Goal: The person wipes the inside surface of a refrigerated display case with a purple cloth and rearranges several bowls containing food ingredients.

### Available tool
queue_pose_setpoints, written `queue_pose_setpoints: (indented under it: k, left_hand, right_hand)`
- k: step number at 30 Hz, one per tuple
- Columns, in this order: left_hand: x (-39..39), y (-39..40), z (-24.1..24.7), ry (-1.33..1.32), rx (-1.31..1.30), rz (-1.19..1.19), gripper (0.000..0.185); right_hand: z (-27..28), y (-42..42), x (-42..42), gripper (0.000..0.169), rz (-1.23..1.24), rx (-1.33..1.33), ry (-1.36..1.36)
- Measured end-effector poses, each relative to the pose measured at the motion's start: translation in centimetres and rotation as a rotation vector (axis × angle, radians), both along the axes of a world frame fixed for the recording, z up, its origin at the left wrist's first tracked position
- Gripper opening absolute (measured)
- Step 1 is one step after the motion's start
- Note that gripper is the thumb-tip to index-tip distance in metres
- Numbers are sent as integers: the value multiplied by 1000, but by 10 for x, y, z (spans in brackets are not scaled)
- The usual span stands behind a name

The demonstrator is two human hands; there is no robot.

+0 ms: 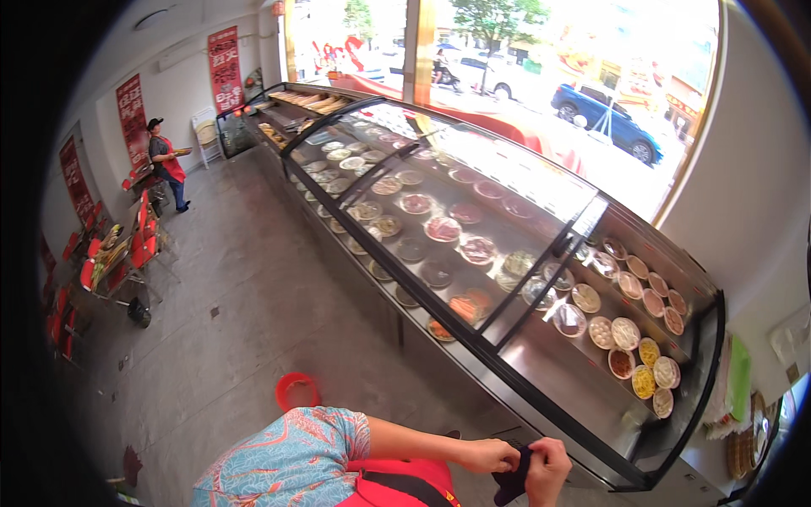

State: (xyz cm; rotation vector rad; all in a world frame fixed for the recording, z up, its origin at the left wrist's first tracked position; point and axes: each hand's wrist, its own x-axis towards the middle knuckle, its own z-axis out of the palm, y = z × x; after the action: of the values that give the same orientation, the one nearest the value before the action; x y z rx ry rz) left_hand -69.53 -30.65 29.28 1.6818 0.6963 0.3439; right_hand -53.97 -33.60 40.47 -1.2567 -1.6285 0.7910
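At the bottom of the view, my left hand [493, 455] pinches one side of a small black cloth item [514, 481]. The other side is gripped by my right hand [549, 468], whose fingers are curled over its top. What exactly the cloth item is cannot be told, as both hands cover part of it. Both hands are just in front of the near edge of a long refrigerated display case [443, 345]. Below my left forearm shows my red apron [405, 478].
Round bowls of food [624, 333] fill the case, with sliding glass panels [469, 190] over part of it. A red bucket [298, 391] stands on the floor. A person in a red apron [170, 158] holds a tray near red chairs [144, 244]. Green plastic bags [738, 377] hang at right.
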Motion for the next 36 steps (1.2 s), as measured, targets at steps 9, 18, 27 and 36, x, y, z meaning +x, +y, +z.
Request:
queue_pose_setpoints:
  k: [9, 18, 27, 36]
  left_hand:
    - [56, 98, -6, -38, 427, 377, 38]
    - [99, 194, 7, -140, 107, 234, 19]
    - [211, 176, -37, -99, -767, -335, 20]
    - [285, 200, -2, -895, -1042, 267, 16]
  right_hand:
    - [2, 81, 15, 7, -11, -106, 114]
    - [-15, 161, 118, 38, -151, -823, 697]
    - [-36, 164, 212, 13, -340, -823, 524]
    - [11, 221, 170, 7, 123, -551, 435]
